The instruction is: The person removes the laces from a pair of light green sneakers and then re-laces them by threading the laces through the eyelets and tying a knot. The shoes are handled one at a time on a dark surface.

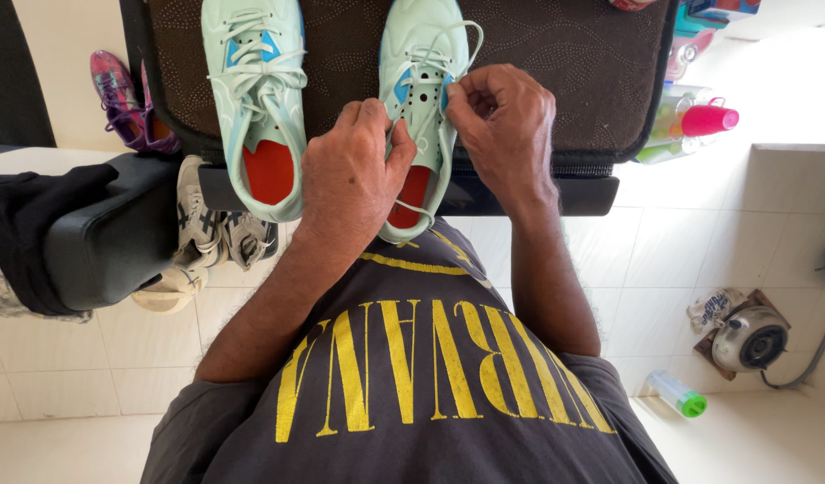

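So a dark padded mat (556,54) is spread across the top of the view, and both mint-green shoes are laid on it side by side, heels hanging off the near edge. Below the mat, pale floor tiles (681,260) are seen, with a grey T-shirt (412,394) with yellow lettering filling the bottom middle. Off to the left, a black cushioned seat (108,233) is parked, and a pair of white sneakers (206,229) is tucked just beside it. A purple shoe (117,94) is spotted further back on that side.

The left mint shoe (256,99) is left alone, fully laced, red insole showing. The right mint shoe (421,108) is the one being handled, and its white lace (462,45) is only partly threaded, looped loose near the toe end.

The left hand (354,170) is pressed on the shoe's inner side, fingers curled in narrow and pinched on the edge by the eyelets. The right hand (502,125) is closed tight too, thumb and forefinger nipped on the lace at the outer eyelet row.

Smaller stuff: a round metal pot (749,339) is sat on the floor at right, a pink-capped bottle (699,118) is lying by the mat's corner, and a green-capped bottle (677,393) is lying near the pot.
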